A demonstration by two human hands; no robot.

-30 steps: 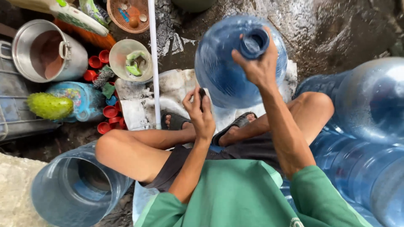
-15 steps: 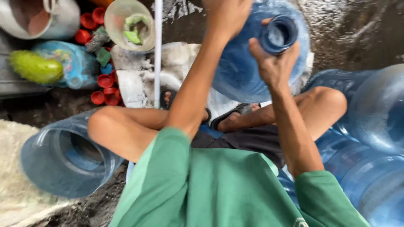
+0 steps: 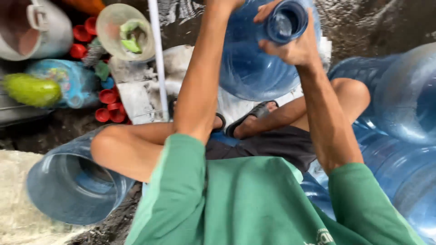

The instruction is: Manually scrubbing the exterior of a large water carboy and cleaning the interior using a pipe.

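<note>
While the right hand (image 3: 290,47) curls its fingers around the neck of the blue water jug (image 3: 254,63), the left hand (image 3: 222,3) reaches past the jug's far side, its grip cut off from view.

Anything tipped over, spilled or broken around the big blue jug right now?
One large blue jug lies on its side at lower left, open end toward the camera. Red caps lie scattered loose on wet ground. The held jug shows no visible cracks.
</note>
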